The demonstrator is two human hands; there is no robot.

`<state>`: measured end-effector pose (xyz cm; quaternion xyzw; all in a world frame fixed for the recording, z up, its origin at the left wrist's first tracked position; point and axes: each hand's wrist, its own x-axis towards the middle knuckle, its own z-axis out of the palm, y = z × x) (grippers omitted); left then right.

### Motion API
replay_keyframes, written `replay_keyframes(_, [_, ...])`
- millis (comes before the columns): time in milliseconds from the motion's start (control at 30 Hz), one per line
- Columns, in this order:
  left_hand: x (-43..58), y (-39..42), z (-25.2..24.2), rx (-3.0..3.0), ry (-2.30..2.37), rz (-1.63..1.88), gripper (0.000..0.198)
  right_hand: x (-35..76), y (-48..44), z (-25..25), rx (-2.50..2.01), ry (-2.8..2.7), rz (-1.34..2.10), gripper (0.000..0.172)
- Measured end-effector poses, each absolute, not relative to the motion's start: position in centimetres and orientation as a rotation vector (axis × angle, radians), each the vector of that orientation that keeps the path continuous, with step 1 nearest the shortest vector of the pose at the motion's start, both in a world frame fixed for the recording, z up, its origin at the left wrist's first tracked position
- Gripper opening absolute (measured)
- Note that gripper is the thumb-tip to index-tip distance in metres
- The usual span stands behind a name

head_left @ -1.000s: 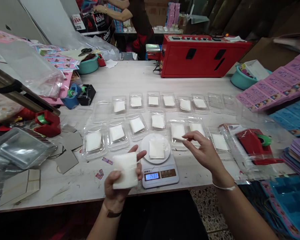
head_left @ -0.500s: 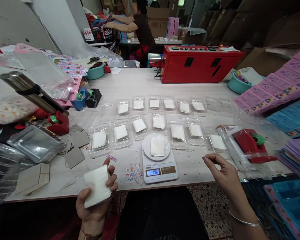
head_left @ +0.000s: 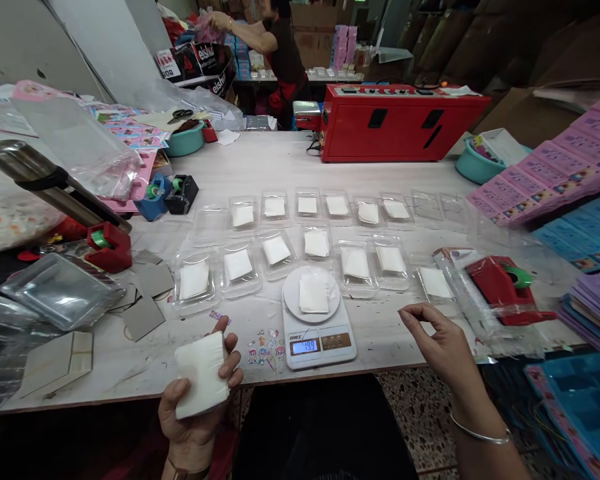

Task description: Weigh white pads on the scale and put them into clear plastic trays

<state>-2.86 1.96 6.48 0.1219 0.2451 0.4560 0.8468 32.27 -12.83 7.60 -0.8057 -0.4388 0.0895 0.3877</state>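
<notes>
My left hand (head_left: 200, 393) is wrapped round a thick stack of white square sheets (head_left: 203, 373), held above the table's front edge. At the middle front stands a white kitchen scale (head_left: 320, 353); its display reads about 19.9. A smaller pile of white sheets (head_left: 314, 295) lies on the scale's round plate. To the right of the scale hovers my right hand (head_left: 437, 343), thumb and forefinger tips pinched together with nothing visible between them. Behind the scale, clear plastic trays (head_left: 240, 283) stand in two rows, most with a white sheet pile inside.
Red tape dispensers (head_left: 500, 287) sit at right and left. Grey cardboard pieces (head_left: 145, 319) and clear plastic lids (head_left: 63, 293) lie at left. A red machine (head_left: 400, 127) stands at the back, pink boxes (head_left: 555, 167) at right. Another person (head_left: 285, 60) works beyond the table.
My left hand with the sheet stack has shifted slightly right. My right hand has moved a little left. The scale reading went from about 19.8 to 19.9. The other person's arms have risen.
</notes>
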Motion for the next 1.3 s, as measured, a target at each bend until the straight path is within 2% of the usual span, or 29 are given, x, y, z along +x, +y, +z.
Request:
replay_keyframes(200, [-1.8,2.0,6.4,0.324,0.451,0.888,0.089,32.4,-11.3,7.8,-2.068,-1.123,0.239,0.025])
replay_keyframes(367, [1.4,1.9,6.4,0.346,0.294,0.717,0.082,33.1,-6.2,8.5,-2.129,-1.283,0.347,0.032])
replay_keyframes(567, [6.1,2.4,5.6,0.335,0.188,0.557,0.078,33.7,1.4,7.9,-2.235,-1.543,0.416,0.024])
replay_keyframes(800, [9.1,3.8,4.4,0.268,0.291,0.507,0.071,32.7,6.6,7.2,-2.137,-1.833,0.624,0.021])
replay_keyframes(1133, [9.3,4.1,3.3,0.205,0.391,0.485,0.07,32.0,7.9,8.3,-2.265,-1.82,0.68,0.015])
replay_keyframes(1300, [9.4,4.3,3.3,0.184,0.403,0.491,0.066,32.5,6.5,8.6,-2.373,-1.794,0.706,0.028])
